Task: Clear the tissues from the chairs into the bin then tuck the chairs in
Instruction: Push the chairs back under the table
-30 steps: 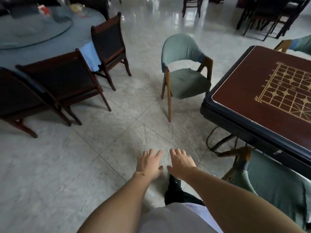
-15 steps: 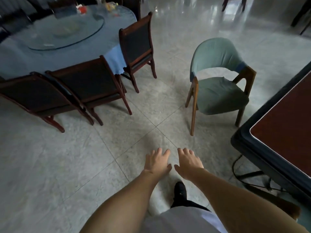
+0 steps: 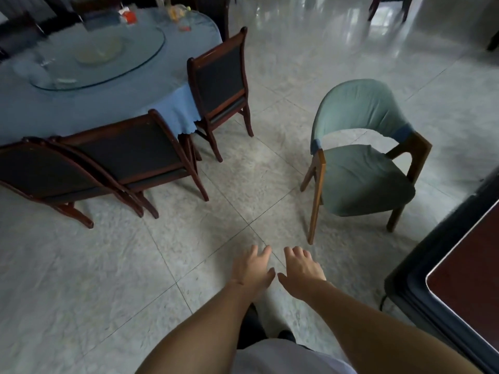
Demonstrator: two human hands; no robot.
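Observation:
A green cushioned armchair [image 3: 361,168] stands alone on the tiled floor at the right, its seat bare and turned away from the dark table beside it. Both my hands hang in front of me over the floor, side by side: my left hand [image 3: 252,268] and my right hand [image 3: 302,268], fingers spread, holding nothing. The armchair is an arm's length ahead and to the right of them. No tissue and no bin are in view.
Three dark wooden chairs [image 3: 129,155] stand at a round table with a blue cloth [image 3: 108,98] and a glass turntable at upper left. A dark-edged games table [image 3: 459,279] fills the lower right corner, with a cable on the floor under it.
My view has swung left and I have stepped forward: the games table slid off to the right, the round table came into view. My hands stayed together and open.

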